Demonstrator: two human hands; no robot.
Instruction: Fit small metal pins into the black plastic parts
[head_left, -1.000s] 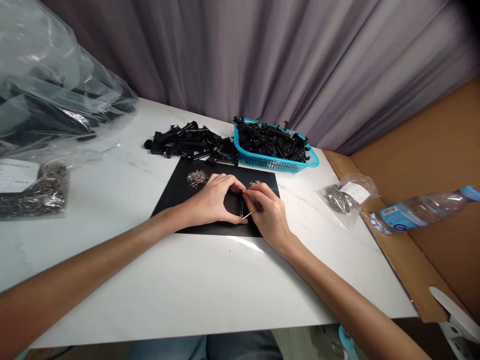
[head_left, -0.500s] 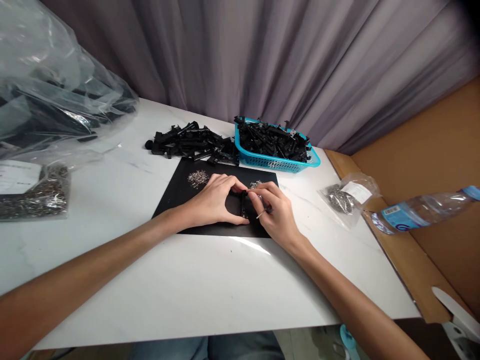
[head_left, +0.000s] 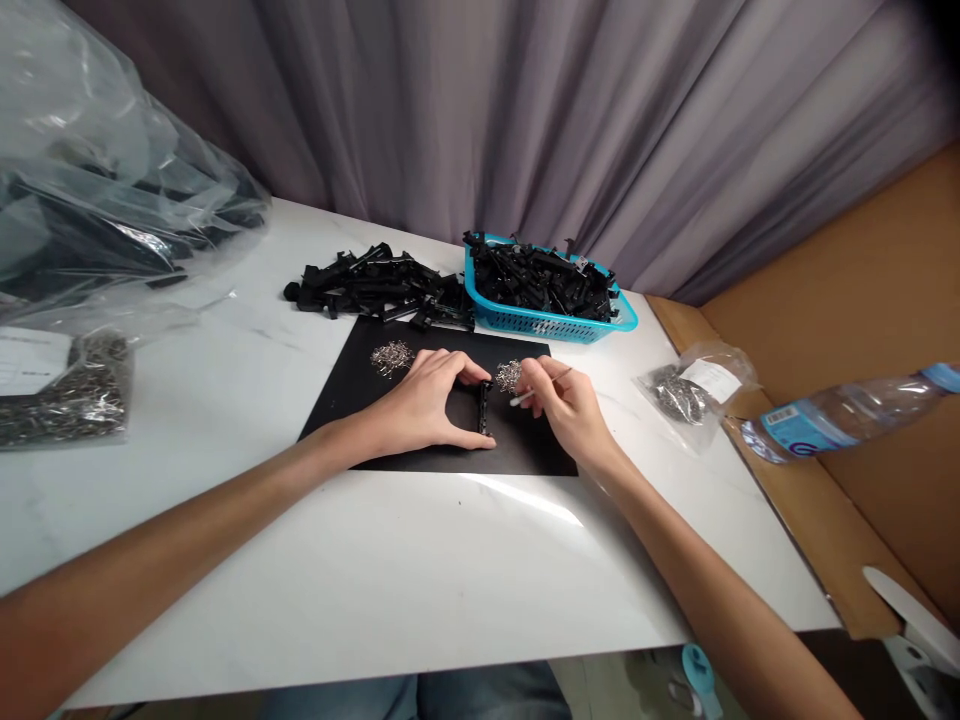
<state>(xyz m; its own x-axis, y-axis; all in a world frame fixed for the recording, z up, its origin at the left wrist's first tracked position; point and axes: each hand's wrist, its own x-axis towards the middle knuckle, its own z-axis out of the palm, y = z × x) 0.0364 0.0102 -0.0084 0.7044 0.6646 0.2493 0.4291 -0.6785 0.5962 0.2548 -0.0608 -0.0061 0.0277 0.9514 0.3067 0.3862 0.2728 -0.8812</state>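
My left hand (head_left: 435, 400) grips a narrow black plastic part (head_left: 484, 408) by its two ends, between thumb and fingers, over a black mat (head_left: 435, 457). To the right of it, my right hand (head_left: 562, 400) is closed around a thin stick with a whitish tip (head_left: 523, 398), apart from the black part. Just beyond the right fingertips lies a small pile of metal pieces (head_left: 508, 376), partly covered by the hand. A second pile of small metal pieces (head_left: 391, 357) rests on the mat behind my left hand.
Behind the mat lies a heap of black plastic parts (head_left: 375, 285), beside a blue basket (head_left: 555, 325) filled with similar parts. Clear bags (head_left: 97, 400) sit at left; a small bag (head_left: 682, 390) and a plastic bottle (head_left: 847, 415) are at right. A curtain (head_left: 420, 120) hangs behind.
My right hand has moved right, away from the black part, toward the right metal pile, with the stick turned in its fingers. My left hand still holds the part.
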